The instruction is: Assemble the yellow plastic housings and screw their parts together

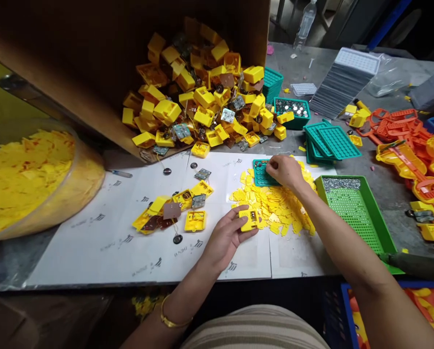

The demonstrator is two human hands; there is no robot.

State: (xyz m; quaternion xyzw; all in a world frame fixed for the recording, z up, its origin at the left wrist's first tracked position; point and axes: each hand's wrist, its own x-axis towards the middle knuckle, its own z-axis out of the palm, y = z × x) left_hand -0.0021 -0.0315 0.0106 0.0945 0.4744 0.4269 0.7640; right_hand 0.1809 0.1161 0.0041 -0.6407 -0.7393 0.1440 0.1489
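Observation:
My left hand (228,236) is closed round a small yellow plastic case (249,220), its open compartment facing up with small dark and metallic parts inside. Over the teal pocketed tray (261,178), the fingers of my right hand (282,169) are pinched together at its upper right part. Whatever they hold, if anything, is too small to make out. Some pockets of that tray have small round pieces in them. Around and under the tray lies a heap of flat yellow plastic pieces (275,211). To the left, yellow cases with circuit boards (172,210) and black round speakers (177,239) rest on the white sheet.
A cardboard box (74,87) on its side spills yellow cases (204,99). At left stands a tub (89,179) of yellow pieces. Right are a green basket (380,223) with small metal parts, teal trays (333,140), orange parts (398,126) and stacked grey trays (344,82).

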